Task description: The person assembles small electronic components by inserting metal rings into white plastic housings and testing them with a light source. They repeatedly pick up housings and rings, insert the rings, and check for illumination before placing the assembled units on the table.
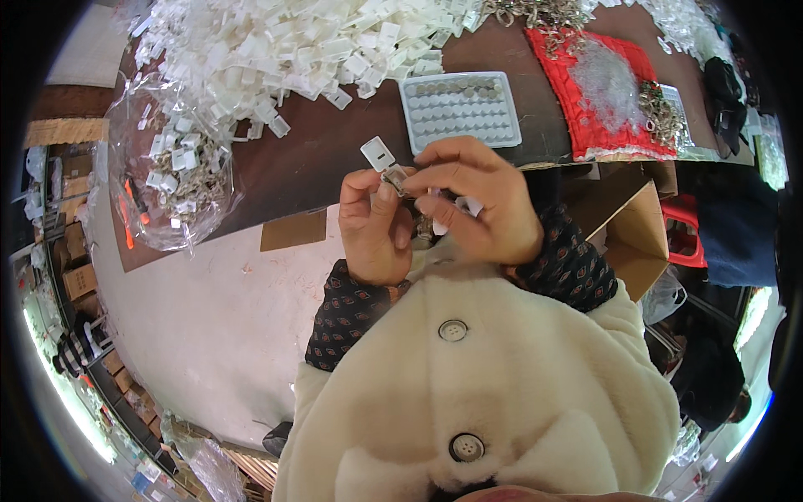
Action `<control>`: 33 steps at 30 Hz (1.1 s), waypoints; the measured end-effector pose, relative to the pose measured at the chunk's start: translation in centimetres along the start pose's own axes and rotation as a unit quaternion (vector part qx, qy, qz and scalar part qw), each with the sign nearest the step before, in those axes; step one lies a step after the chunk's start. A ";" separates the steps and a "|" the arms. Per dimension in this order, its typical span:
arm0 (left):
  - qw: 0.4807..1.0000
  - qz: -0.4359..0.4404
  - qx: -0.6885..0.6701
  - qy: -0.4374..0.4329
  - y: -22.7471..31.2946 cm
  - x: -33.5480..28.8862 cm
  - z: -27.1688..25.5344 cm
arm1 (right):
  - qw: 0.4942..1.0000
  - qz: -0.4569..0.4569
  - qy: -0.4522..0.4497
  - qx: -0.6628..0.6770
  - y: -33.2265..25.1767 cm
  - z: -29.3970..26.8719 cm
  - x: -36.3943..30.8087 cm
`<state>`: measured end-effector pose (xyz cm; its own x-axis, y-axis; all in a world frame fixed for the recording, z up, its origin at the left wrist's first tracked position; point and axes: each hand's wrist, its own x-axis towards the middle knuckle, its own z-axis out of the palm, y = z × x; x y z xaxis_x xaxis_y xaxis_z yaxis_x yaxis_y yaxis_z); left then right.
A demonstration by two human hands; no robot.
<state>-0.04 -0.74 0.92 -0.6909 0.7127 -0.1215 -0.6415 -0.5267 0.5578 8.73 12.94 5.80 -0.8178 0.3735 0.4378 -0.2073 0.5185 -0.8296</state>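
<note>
Between the thumb and finger of my left hand is a small white plastic piece with a dark slot, standing upright above the fingertips. A shiny metal clip sits at its lower end. My right hand comes in from the right, its fingertips closed at the metal clip. A small whitish bit shows among the right fingers; its kind is unclear. Just beyond the hands, a white tray with rows of hollows holds several round, silvery discs at its far side.
A large heap of white plastic pieces covers the far table. At left lies a clear bag of clips, near orange-handled tools. A red cloth carries clear plastic bits and metal clips. An open cardboard box stands at right.
</note>
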 end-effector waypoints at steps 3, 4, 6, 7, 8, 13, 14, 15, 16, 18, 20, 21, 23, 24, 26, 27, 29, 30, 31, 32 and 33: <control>0.999 -0.020 0.035 0.017 -0.1 0.3 0.0 | 0.984 0.104 0.070 -0.124 2.2 -2.9 0.4; 0.998 -0.027 0.043 0.023 -0.1 0.4 0.0 | 0.966 0.108 0.097 -0.212 3.4 -3.9 0.9; 0.999 -0.033 0.040 0.013 -0.1 0.8 -0.1 | 0.955 0.073 0.120 -0.260 5.5 -5.0 1.5; 0.999 -0.037 0.037 0.009 -0.2 0.9 -0.1 | 0.947 0.069 0.135 -0.282 6.3 -5.2 1.6; 0.998 -0.043 0.035 0.007 -0.2 1.0 -0.2 | 0.947 0.050 0.128 -0.291 7.0 -5.2 1.6; 0.997 -0.052 0.057 -0.005 -0.2 1.3 -0.3 | 0.938 0.039 0.111 -0.326 8.1 -4.7 1.7; 0.997 -0.054 0.057 -0.011 -0.1 1.4 -0.4 | 0.936 0.048 0.103 -0.334 8.0 -4.7 1.8; 0.997 -0.054 0.056 -0.008 -0.1 1.5 -0.4 | 0.934 0.058 0.094 -0.341 7.8 -4.8 1.8; 0.997 -0.055 0.054 -0.005 -0.1 1.6 -0.4 | 0.932 0.064 0.086 -0.345 7.6 -4.9 1.8; 0.997 -0.061 0.039 -0.013 -0.1 1.8 -0.4 | 0.929 0.071 0.064 -0.357 7.1 -4.9 2.2; 0.997 -0.068 0.012 -0.038 -0.1 2.1 -0.4 | 0.942 0.062 0.054 -0.327 6.3 -4.6 2.6; 0.997 -0.067 0.016 -0.032 -0.1 2.1 -0.3 | 0.954 0.051 0.053 -0.292 5.7 -4.4 2.6; 0.998 -0.060 0.023 -0.024 -0.3 2.0 0.0 | 0.973 0.022 0.038 -0.226 4.2 -3.8 2.5; 0.998 -0.055 0.023 -0.022 -0.4 1.9 0.2 | 0.981 0.005 0.025 -0.194 3.1 -3.4 2.2; 0.999 -0.046 0.022 -0.019 -0.6 1.8 0.5 | 0.990 -0.007 0.001 -0.144 1.4 -2.6 1.6; 0.999 -0.040 0.029 -0.018 -0.6 1.7 0.6 | 0.992 -0.002 -0.011 -0.126 0.7 -2.2 1.4; 0.999 -0.027 0.043 -0.017 -0.6 1.6 0.8 | 0.993 0.028 -0.055 -0.105 -0.1 -2.0 1.3; 0.998 -0.023 0.053 -0.016 -0.5 1.5 0.9 | 0.992 0.019 -0.057 -0.113 -0.3 -1.9 1.3; 0.998 -0.019 0.062 -0.014 -0.5 1.4 1.0 | 0.991 0.010 -0.059 -0.120 -0.5 -1.8 1.3; 0.997 -0.013 0.072 -0.017 -0.4 1.4 1.0 | 0.989 -0.003 -0.060 -0.132 -0.5 -1.8 1.3; 0.996 -0.025 0.080 0.001 -0.4 1.4 1.1 | 0.991 -0.006 -0.056 -0.125 -0.5 -1.8 1.3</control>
<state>-0.37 0.92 1.42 -0.6604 0.7348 -0.1548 -0.6141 -0.4099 0.6745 8.68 14.52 7.43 -0.8733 0.2852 0.3950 -0.0905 0.7017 -0.7067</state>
